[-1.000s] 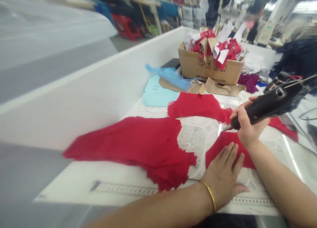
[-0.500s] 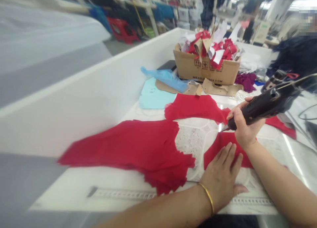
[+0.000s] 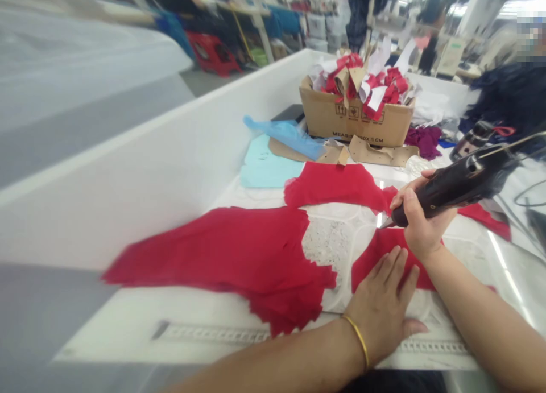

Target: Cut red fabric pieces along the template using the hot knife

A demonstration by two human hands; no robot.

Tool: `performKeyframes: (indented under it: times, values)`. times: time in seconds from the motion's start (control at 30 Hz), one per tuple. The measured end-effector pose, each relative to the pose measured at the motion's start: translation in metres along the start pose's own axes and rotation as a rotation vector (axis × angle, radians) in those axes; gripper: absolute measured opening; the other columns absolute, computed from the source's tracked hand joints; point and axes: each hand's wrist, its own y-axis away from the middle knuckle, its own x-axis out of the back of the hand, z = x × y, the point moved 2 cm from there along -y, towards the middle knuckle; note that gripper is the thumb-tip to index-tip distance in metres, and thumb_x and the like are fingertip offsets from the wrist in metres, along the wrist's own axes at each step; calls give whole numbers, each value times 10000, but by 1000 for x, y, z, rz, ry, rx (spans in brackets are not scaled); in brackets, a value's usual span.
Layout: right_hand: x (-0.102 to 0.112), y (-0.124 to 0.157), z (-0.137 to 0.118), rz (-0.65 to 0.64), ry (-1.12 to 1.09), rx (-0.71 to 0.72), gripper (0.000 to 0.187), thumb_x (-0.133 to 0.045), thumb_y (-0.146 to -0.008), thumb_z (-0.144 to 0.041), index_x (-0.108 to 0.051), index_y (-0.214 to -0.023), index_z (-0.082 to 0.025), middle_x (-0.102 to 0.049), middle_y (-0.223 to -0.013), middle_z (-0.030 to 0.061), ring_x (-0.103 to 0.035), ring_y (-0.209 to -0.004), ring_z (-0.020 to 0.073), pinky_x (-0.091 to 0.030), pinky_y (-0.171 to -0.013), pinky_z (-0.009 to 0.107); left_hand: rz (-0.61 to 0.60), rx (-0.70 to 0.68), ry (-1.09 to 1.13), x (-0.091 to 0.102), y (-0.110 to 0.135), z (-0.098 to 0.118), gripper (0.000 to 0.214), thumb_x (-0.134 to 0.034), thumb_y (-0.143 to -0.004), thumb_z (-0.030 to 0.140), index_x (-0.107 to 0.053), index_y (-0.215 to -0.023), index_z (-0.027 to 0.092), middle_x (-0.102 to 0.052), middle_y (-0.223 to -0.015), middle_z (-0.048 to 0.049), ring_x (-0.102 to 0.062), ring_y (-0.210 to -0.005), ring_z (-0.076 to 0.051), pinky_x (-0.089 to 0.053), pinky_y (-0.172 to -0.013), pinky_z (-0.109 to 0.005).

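My left hand [image 3: 381,305], a gold bangle at its wrist, lies flat with its fingers spread over a small red fabric piece [image 3: 371,256] and the white table. My right hand [image 3: 424,219] is wrapped round the front of a black handheld power tool [image 3: 464,180]. The tool slants down to the left. Its narrow metal tip is at the top edge of the small red piece; I cannot tell whether it touches. To the left lies a large red fabric stack [image 3: 213,248] with jagged edges. Another red fabric piece [image 3: 336,185] lies beyond it.
A cardboard box [image 3: 358,123] full of red and white scraps stands at the back. Light-blue sheets [image 3: 264,171] and brown card pieces [image 3: 381,152] lie before it. A ruler strip [image 3: 213,333] runs along the front edge. A white side wall [image 3: 170,171] borders the left.
Both hands and the black power tool hold almost the same place. The view has shifted very slightly.
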Motion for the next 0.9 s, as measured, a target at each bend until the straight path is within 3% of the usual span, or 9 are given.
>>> performKeyframes:
  times: [0.23, 0.43, 0.63, 0.9]
  values:
    - [-1, 0, 1, 13, 19, -21, 192, -657, -865, -167, -520, -981, -233, -605, -641, -84, -613, -485, 127, -544, -486, 281, 20, 11, -1, 2, -1, 1, 891, -473, -920, 773, -486, -1451, 57, -464, -1524, -288, -427, -1455, -396, -419, -1151, -493]
    - [-5, 10, -11, -49, -37, -30, 284, -647, -871, -152, -506, -1104, -235, -619, -687, -80, -610, -533, 123, -545, -544, 292, 9, 55, 71, 2, -2, 3, 918, -580, -875, 766, -464, -1469, 77, -491, -1511, -261, -427, -1455, -367, -408, -1169, -474]
    - [-5, 14, -9, -51, -31, -40, 225, -645, -867, -137, -538, -1040, -233, -623, -696, -73, -615, -555, 127, -558, -558, 297, 16, 74, 76, 4, -3, 4, 897, -608, -859, 767, -492, -1439, 93, -515, -1492, -246, -457, -1434, -351, -427, -1153, -456]
    - [-8, 20, -26, -124, -124, -61, 289, -610, -863, -104, -525, -1098, -249, -600, -714, -77, -596, -562, 115, -533, -544, 270, 15, 82, 125, 8, -6, 5, 882, -631, -847, 757, -523, -1399, 77, -597, -1384, -235, -511, -1361, -357, -434, -1139, -477]
